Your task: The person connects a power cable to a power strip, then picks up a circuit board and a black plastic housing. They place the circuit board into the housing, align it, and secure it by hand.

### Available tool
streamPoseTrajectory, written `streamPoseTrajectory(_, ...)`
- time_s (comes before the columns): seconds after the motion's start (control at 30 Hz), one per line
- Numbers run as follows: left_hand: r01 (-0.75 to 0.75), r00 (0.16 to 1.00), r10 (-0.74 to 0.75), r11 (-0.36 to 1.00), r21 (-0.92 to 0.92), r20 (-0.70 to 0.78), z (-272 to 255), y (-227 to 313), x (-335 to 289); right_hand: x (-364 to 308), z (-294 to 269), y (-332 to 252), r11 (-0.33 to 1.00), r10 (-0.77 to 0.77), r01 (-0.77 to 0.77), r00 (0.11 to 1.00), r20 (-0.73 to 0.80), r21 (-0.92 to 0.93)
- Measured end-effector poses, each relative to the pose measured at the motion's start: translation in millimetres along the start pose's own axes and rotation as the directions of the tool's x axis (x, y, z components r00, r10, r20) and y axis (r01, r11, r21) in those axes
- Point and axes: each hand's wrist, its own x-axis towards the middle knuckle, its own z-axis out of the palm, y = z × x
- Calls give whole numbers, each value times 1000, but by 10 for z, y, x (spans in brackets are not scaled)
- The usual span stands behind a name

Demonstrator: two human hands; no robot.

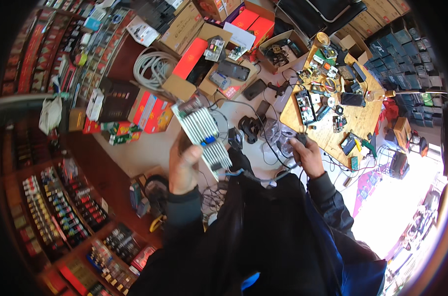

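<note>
My left hand (183, 167) is closed around the lower left edge of a silvery finned metal unit (197, 126), which looks like a heatsink with circuit parts at its far end. A small blue piece (207, 140) sits across the fins beside my thumb. Further right, my right hand (310, 157) pinches a small black plug-like piece (301, 138); the fingers partly hide it. A dark cable (278, 159) runs close by that hand, and a greyish cord (234, 172) shows at the unit's near end.
A wooden table (295, 116) crowded with electronic parts stands at the right. Beyond my hands lie open cartons (182, 89), a coiled grey cable (155, 69) and a clear plastic bag (278, 135). Shelves of small boxes (61, 197) line the left. Loose wires (215, 197) tangle on the floor.
</note>
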Motion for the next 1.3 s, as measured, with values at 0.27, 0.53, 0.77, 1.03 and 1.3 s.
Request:
streamPoseTrajectory(0.27,105,977,-126,987,126,172,-514,285,923,67,723,-63,981,14,33,971,-237,194)
streamPoseTrajectory(0.53,85,940,-142,978,191,310,-396,535,1412,-1,944,-133,970,20,56,952,-306,236)
streamPoseTrajectory(0.77,79,881,-149,982,171,449,-148,478,1429,20,1001,172,913,-21,150,946,-324,378)
streamPoseTrajectory(1.03,258,811,-343,937,237,474,253,-13,1602,50,780,570,876,166,59,896,-412,479)
streamPoseTrajectory(1.3,382,606,-567,823,421,558,490,-581,2556,90,841,611,875,316,39,708,-631,482)
